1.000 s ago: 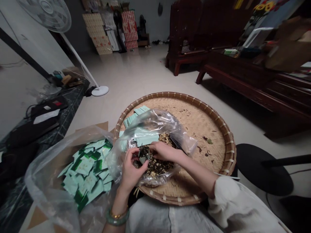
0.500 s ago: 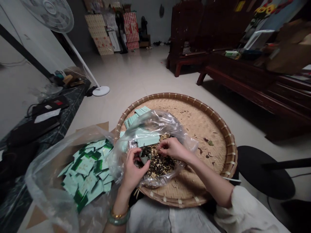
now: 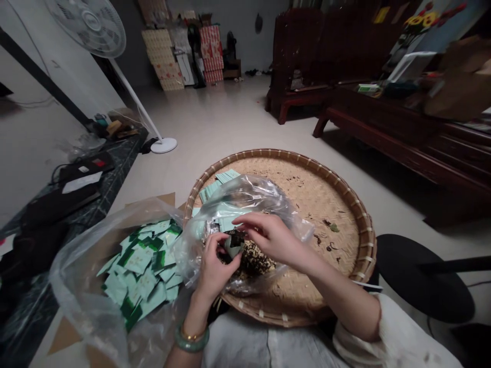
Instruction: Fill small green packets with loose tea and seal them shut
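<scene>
My left hand is closed around a small pale green packet, its open mouth upward and dark leaf pieces showing at the top. Over that mouth reaches my right hand, index finger stretched toward the packet and the other fingers curled; what they pinch, if anything, is hidden. Below both hands a clear plastic bag lies opened, holding a loose mix of dark and yellowish dried bits. Flat green packets lie in rows behind the bag. Everything rests on a round woven bamboo tray.
Left of the tray, a large clear bag holds many filled green packets. A white standing fan is farther left. A dark wooden table stands right, with a black round base nearer me. Stacked boxes are at the back.
My right hand has risen from the loose dried mix and moved left to the packet's mouth. My left hand keeps its hold on the packet. The view has shifted slightly.
</scene>
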A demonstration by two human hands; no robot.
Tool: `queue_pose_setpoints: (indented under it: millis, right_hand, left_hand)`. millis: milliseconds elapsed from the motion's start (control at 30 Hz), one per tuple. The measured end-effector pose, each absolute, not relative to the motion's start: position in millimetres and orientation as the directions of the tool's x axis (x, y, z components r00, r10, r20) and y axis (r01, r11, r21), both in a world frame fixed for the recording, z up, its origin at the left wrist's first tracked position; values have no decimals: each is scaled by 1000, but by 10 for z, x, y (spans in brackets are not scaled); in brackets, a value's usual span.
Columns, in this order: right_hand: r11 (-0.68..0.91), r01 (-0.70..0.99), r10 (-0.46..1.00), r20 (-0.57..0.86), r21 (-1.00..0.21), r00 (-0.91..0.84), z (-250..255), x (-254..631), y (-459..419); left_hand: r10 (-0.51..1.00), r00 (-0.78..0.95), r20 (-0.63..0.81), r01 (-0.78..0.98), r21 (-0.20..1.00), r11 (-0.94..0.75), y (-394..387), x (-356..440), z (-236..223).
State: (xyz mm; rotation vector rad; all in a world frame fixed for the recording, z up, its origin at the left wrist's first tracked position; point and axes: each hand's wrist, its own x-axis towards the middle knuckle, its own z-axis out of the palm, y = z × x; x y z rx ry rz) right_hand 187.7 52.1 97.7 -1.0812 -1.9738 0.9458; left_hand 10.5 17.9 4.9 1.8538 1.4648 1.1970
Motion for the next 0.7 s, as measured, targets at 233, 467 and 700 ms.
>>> queue_pose_setpoints:
  millis: [233, 467, 700]
  right_hand:
    - [462, 394, 784, 158, -795, -601, 823, 1850, 684]
    - [365, 372, 884, 193, -853, -426, 921, 2025, 619]
    - [537, 464, 799, 248, -704, -548, 875, 2126, 314]
  left_hand:
    - [918, 113, 379, 551, 745, -375, 163, 118, 94]
    - [918, 126, 377, 540, 750, -382, 148, 94, 96]
    - [875, 109, 472, 494, 738, -460, 133, 114, 44]
